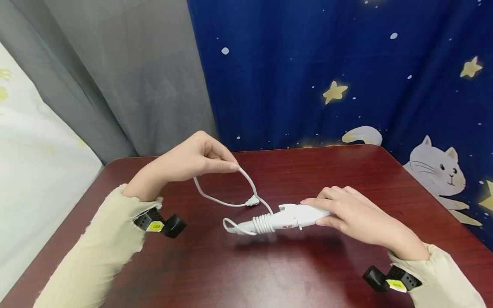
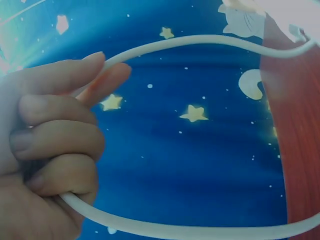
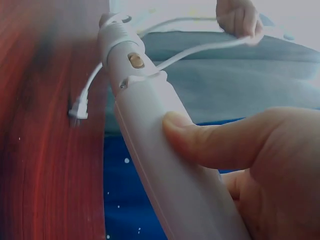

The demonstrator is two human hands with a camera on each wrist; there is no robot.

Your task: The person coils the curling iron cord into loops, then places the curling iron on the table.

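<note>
Nearest, the right hand [image 1: 352, 216] grips the smooth end of the white appliance [image 1: 308, 215], which lies between the hands, over the counter [image 1: 200, 265]. Its long axis runs roughly left to right, with the cord-wrapped end leftward. Farther off, the left hand [image 1: 196, 158] pinches the cord [image 2: 200, 39] above and left of the coils [image 1: 263, 223]. The plug [image 1: 253, 200] shows just beyond them; a starred curtain [image 1: 285, 85] stands behind.
</note>
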